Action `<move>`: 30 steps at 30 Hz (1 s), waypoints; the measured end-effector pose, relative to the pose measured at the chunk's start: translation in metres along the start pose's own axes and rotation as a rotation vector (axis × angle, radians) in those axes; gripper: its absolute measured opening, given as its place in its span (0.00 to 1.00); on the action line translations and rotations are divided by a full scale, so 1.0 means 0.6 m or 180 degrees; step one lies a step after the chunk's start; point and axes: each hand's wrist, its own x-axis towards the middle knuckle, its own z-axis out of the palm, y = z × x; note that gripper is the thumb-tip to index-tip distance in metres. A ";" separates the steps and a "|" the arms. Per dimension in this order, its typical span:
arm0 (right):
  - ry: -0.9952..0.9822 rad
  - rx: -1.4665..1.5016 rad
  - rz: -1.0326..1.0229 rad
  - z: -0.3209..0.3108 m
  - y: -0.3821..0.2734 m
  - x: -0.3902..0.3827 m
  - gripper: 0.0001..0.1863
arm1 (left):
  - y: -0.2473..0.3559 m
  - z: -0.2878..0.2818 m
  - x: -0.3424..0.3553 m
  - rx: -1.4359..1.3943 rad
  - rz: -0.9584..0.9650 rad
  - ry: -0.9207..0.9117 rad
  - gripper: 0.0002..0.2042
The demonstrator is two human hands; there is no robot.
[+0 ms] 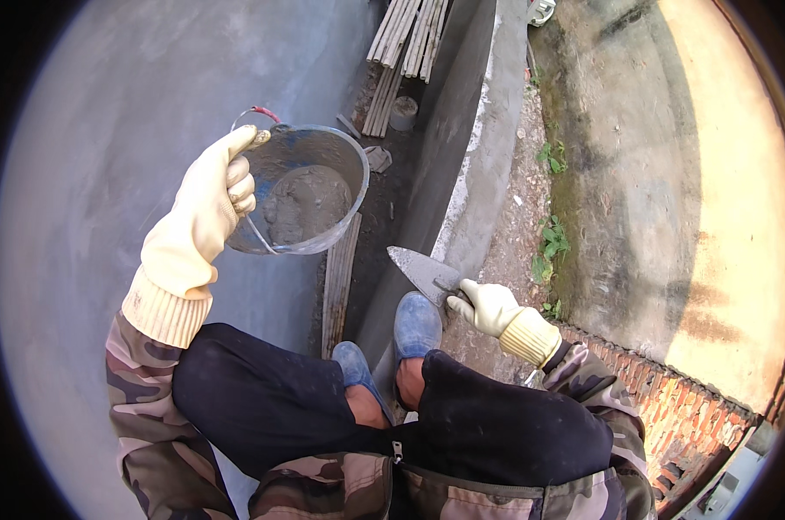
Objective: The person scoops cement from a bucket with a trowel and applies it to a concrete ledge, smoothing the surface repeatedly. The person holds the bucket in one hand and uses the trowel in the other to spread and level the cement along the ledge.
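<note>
In a cream-coloured glove, my left hand [210,191] is closed on the near-left rim of a bucket [345,160], its thumb laid over the edge. Grey wet mortar [310,204] lies in the bottom of the bucket, which tilts toward me. A wire handle with a red grip [265,112] hangs at the bucket's side. My right hand [488,309], gloved the same way, grips the handle of a pointed trowel [420,270]. The trowel's blade, smeared grey, points up and left, just beyond the toe of my blue shoe [417,325].
A narrow wall top [483,173] runs away from under my feet. Left of it, below, are bundled wooden strips [410,39], a plank [339,286] and a small round container [404,113]. Smooth grey wall [150,95] rises at left. Weeds [548,243] and brickwork [661,381] stand at right.
</note>
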 end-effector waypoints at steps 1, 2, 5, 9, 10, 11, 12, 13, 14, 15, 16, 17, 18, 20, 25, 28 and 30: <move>0.0001 -0.0137 -0.0008 0.004 0.004 0.003 0.23 | -0.001 -0.001 0.000 -0.0010 -0.0005 -0.0043 0.11; 0.0106 -0.0238 -0.0045 0.000 0.012 0.008 0.23 | 0.000 -0.001 -0.001 -0.0012 -0.0020 -0.0024 0.11; 0.0725 -0.0268 0.0291 -0.037 0.057 0.033 0.21 | 0.002 0.002 -0.004 -0.0030 -0.0009 -0.0027 0.11; 0.1169 -0.0269 0.1386 -0.124 0.146 0.093 0.26 | 0.003 0.013 -0.002 -0.0077 -0.0044 -0.0024 0.10; 0.1243 -0.0159 0.1292 -0.129 0.156 0.095 0.26 | 0.003 0.015 -0.001 -0.0081 -0.0053 -0.0009 0.10; 0.1315 -0.0054 0.1343 -0.132 0.163 0.094 0.27 | 0.003 0.016 0.000 -0.0087 -0.0067 0.0012 0.10; 0.0977 -0.0006 0.1126 -0.130 0.167 0.087 0.27 | 0.003 0.015 0.001 -0.0086 -0.0058 0.0081 0.11; 0.0602 0.0014 0.1067 -0.124 0.166 0.077 0.27 | 0.003 0.014 0.003 -0.0131 -0.0062 0.0046 0.11; 0.0054 0.0112 0.0849 -0.119 0.165 0.063 0.27 | 0.003 0.013 0.005 -0.0155 -0.0078 0.0087 0.11; -0.0070 -0.0213 0.0574 -0.113 0.161 0.049 0.25 | 0.003 0.012 0.007 -0.0165 -0.0103 0.0185 0.11; 0.0116 -0.0424 0.0347 -0.118 0.164 0.045 0.23 | 0.003 0.009 0.010 -0.0180 -0.0112 0.0217 0.10; 0.0125 -0.0633 0.0216 -0.120 0.165 0.041 0.21 | 0.002 0.007 0.012 -0.0193 -0.0126 0.0210 0.10; 0.0375 -0.0834 0.0228 -0.131 0.171 0.047 0.19 | 0.001 0.006 0.014 -0.0185 -0.0139 0.0240 0.10; 0.0833 -0.1103 0.0299 -0.169 0.195 0.087 0.15 | -0.001 0.005 0.019 -0.0161 -0.0157 0.0273 0.10; 0.1184 -0.1317 0.0665 -0.275 0.258 0.232 0.15 | -0.007 0.004 0.032 -0.0180 -0.0107 0.0347 0.09; 0.1362 -0.1325 0.1185 -0.340 0.277 0.307 0.15 | -0.009 -0.001 0.041 -0.0165 -0.0140 0.0450 0.09; 0.1735 -0.1132 0.1434 -0.375 0.282 0.340 0.18 | -0.013 -0.006 0.049 -0.0221 -0.0169 0.0504 0.09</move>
